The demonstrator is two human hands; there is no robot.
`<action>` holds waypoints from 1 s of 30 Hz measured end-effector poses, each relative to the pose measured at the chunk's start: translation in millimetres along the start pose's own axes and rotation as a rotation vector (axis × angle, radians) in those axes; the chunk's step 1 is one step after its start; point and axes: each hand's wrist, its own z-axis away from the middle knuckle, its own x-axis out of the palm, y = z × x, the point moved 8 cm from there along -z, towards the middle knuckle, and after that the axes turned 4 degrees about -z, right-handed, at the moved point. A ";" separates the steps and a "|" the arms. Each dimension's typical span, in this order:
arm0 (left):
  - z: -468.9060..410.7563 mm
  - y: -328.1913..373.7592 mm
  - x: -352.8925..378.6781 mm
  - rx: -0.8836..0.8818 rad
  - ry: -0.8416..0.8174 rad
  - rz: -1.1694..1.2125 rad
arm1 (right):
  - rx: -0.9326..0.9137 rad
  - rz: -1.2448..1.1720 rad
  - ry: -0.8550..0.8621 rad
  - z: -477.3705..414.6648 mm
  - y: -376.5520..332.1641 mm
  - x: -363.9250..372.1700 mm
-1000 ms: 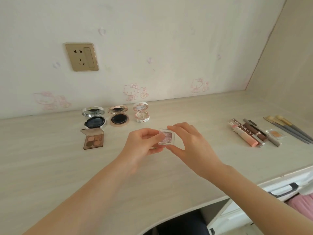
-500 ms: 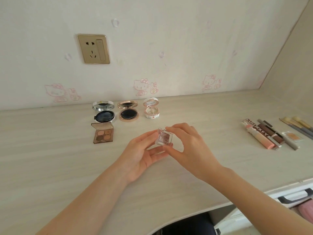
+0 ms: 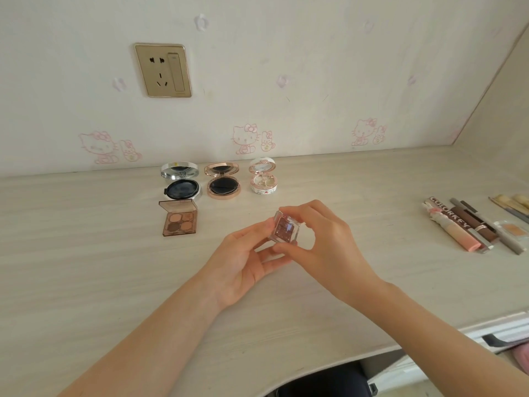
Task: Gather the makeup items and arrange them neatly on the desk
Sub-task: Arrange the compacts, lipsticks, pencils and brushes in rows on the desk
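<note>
Head view: left hand [image 3: 243,262] and right hand [image 3: 323,247] pinch an eyeshadow case [image 3: 286,229]
fingertips [image 3: 282,249] hide its lower corners; brushes [image 3: 512,203] at far right are cut off

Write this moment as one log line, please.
left hand: holds small clear case | right hand: pinches same case | case: tilted, between both hands | brown palette: open on desk, left of hands

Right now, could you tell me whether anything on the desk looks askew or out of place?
Nothing looks spilled or damaged. Only the small clear eyeshadow case is out of line: the left hand and right hand pinch it tilted, apart from the open compacts and the palette near the wall.
</note>
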 end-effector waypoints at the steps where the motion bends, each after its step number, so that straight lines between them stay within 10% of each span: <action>1: 0.1 0.4 0.0 0.002 0.000 -0.001 | 0.005 -0.019 0.000 0.0 0.7 0.1; 30: 4.4 6.4 -6.7 0.106 0.110 -0.198 | -0.026 -0.036 0.005 -14.0 13.0 -18.9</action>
